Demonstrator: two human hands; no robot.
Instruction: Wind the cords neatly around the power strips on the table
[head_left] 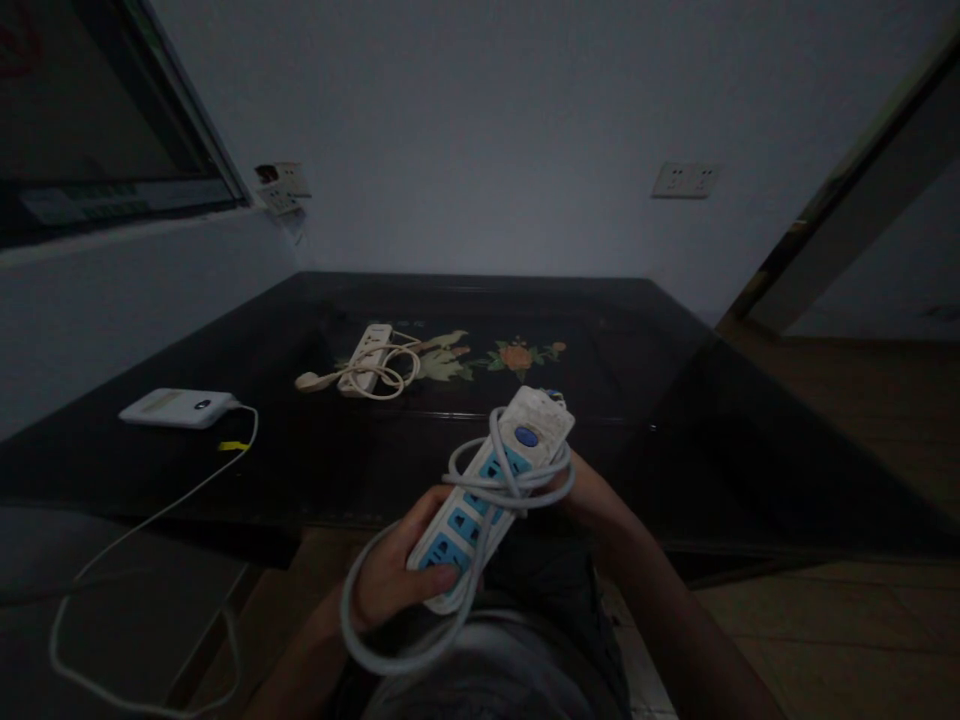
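Note:
A white power strip (525, 425) with blue socket faces and a dark blue switch is held tilted above the table's near edge. My left hand (401, 570) grips its lower end, the thumb lying over the last blue socket. A pale grey cord (501, 490) winds around the strip's middle and hangs in a wide loop below, over my left wrist. My right hand (570, 485) is behind the strip's upper right side, by the cord coils. The strip and cord hide its fingers, so I cannot tell how it grips.
On the dark table (622, 340), a second, smaller power strip (365, 362) lies tangled in its cord. To the left are a white box-like device (178, 408) with a cable hanging over the edge and a yellow scrap (233, 446). Wall sockets (685, 180) are at the back.

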